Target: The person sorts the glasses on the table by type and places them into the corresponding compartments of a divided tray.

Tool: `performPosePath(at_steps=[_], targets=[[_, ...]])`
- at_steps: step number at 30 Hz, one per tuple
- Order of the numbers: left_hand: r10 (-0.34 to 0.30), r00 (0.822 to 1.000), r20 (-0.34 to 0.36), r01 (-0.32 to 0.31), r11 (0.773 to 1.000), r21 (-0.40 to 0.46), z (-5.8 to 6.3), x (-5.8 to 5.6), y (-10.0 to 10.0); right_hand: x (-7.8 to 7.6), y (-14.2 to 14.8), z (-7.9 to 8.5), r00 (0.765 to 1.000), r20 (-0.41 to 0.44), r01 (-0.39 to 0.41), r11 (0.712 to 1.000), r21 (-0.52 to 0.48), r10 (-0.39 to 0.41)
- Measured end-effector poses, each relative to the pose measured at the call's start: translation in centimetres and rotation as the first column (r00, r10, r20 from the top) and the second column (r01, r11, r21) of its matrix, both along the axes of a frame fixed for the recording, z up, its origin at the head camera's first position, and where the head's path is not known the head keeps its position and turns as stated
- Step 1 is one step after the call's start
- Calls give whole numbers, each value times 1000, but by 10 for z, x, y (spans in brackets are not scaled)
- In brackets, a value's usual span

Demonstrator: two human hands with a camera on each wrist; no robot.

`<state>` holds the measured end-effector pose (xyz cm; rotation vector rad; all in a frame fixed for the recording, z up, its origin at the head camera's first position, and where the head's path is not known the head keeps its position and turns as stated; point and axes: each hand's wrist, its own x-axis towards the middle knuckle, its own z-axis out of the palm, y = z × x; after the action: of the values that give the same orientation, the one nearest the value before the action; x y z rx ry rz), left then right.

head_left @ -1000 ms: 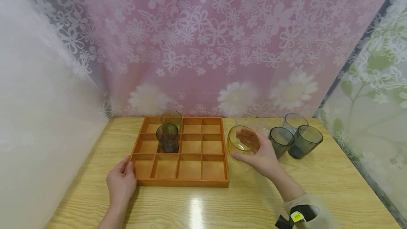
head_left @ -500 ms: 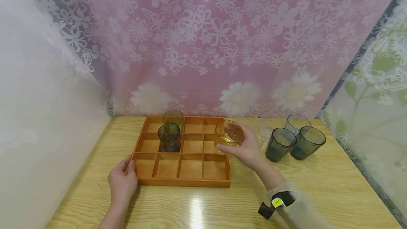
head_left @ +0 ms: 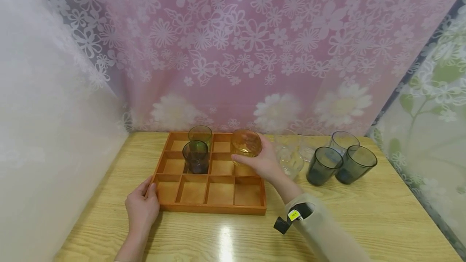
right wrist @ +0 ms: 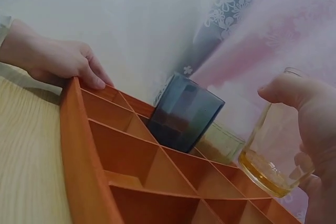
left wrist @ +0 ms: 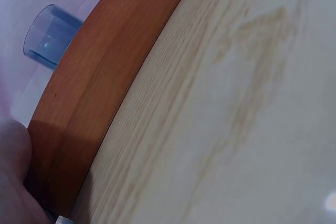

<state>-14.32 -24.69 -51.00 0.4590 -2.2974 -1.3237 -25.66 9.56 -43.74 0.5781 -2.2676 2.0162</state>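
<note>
My right hand (head_left: 263,161) grips an amber drinking glass (head_left: 246,142) round its side, upright over the back right part of a wooden compartment tray (head_left: 211,208). In the right wrist view, thumb and fingers wrap the glass (right wrist: 270,174), and its base overlaps the tray's dividers. The left hand (head_left: 142,205) holds the tray's left side near the front corner, thumb at the rim. Inside the tray, a dark grey glass (head_left: 195,157) stands in a middle-row compartment, with a green glass (head_left: 200,133) behind it in the back row.
Right of the tray stand two smoky grey glasses (head_left: 324,167), a clear bluish glass (head_left: 344,140) behind them, and colourless glasses (head_left: 291,163) partly behind my right arm. A floral curtain (head_left: 233,51) closes off the table's back edge.
My right hand has carried the amber glass leftward, from beside the tray to over its back right compartments. The left hand keeps its hold on the tray.
</note>
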Motion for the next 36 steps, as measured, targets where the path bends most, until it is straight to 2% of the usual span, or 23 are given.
performPosePath(at_steps=[7, 11, 16, 20, 28, 33, 36], targets=[[0, 1000, -4, 0, 1000, 0, 1, -1, 1, -19, -17, -1, 998, 8, 62, 998, -19, -62], [-1, 1000, 10, 1, 1000, -2, 2, -1, 0, -30, -24, -2, 998, -8, 67, 998, -13, -67], [9, 1000, 23, -8, 1000, -17, 3, -1, -1, -46, -35, -7, 994, -35, 109, 991, 76, -106], [10, 1000, 27, -9, 1000, -18, 3, 0, -1, -57, -43, -13, 991, -29, 136, 986, 101, -134], [1, 1000, 25, -1, 1000, 6, 1, 0, 0, -67, -53, -21, 989, 36, 143, 987, 71, -146], [1, 1000, 18, -1, 1000, 12, 1, -1, 0, -72, -57, -28, 993, 25, 118, 992, 55, -119], [1, 1000, 18, -1, 1000, 12, 1, -1, 0, -75, -60, -34, 991, 18, 127, 989, 78, -129]])
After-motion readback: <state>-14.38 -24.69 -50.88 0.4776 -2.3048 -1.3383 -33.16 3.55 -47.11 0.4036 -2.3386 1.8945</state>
